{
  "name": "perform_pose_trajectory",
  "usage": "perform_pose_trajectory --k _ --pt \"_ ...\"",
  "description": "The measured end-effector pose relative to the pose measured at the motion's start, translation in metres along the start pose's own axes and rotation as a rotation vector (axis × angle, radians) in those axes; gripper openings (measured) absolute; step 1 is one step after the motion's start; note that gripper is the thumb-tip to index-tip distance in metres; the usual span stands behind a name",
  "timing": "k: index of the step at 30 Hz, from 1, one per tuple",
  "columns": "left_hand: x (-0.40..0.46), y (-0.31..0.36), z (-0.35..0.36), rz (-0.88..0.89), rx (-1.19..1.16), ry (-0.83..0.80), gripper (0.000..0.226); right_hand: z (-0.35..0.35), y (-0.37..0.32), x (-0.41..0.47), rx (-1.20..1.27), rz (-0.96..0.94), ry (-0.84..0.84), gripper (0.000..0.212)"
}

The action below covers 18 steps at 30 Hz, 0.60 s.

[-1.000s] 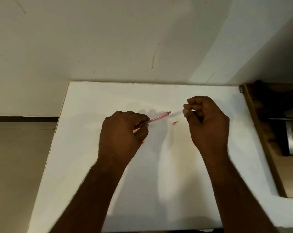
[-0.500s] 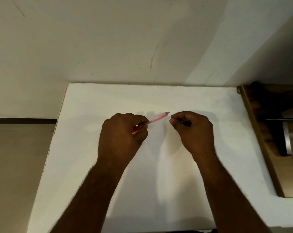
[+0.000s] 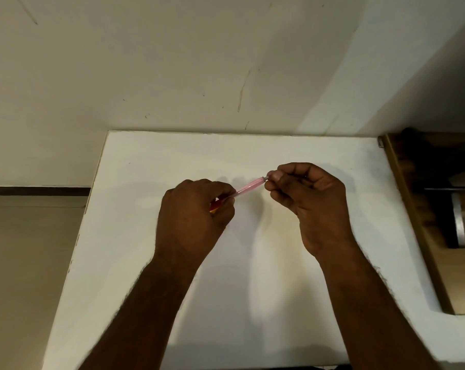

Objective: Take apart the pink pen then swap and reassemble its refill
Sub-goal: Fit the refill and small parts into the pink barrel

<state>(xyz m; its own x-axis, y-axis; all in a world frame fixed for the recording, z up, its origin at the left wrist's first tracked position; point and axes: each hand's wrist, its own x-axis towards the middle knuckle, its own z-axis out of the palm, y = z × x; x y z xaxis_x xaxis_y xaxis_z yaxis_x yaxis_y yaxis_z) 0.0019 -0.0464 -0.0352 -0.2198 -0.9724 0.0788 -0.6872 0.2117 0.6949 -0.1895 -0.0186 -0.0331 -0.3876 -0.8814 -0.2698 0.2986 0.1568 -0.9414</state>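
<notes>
The pink pen (image 3: 250, 186) is held slanted above the white table (image 3: 146, 236), its translucent barrel bridging my two hands. My left hand (image 3: 196, 212) is closed around the pen's lower, redder end, which is mostly hidden in the fist. My right hand (image 3: 308, 201) pinches the grey upper tip of the pen between thumb and forefinger. Whatever else the right fingers hold is hidden. No loose pen part shows on the table.
The table's back edge meets a cream wall (image 3: 226, 62). A brown wooden piece of furniture (image 3: 423, 209) with a metal bar stands close against the table's right side. Tan floor (image 3: 26, 263) lies beyond the left edge.
My right hand dropped to the table where a small pink piece lay, then moved left to the pen's tip. That piece is no longer visible on the table. My left hand stayed put.
</notes>
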Motion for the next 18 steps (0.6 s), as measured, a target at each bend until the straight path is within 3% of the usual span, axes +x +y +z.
perform_pose_trajectory --k 18 --pt "0.0000 -0.0014 0.0016 0.018 0.016 0.010 0.018 0.0047 0.0014 -0.0018 -0.057 -0.073 -0.030 0.010"
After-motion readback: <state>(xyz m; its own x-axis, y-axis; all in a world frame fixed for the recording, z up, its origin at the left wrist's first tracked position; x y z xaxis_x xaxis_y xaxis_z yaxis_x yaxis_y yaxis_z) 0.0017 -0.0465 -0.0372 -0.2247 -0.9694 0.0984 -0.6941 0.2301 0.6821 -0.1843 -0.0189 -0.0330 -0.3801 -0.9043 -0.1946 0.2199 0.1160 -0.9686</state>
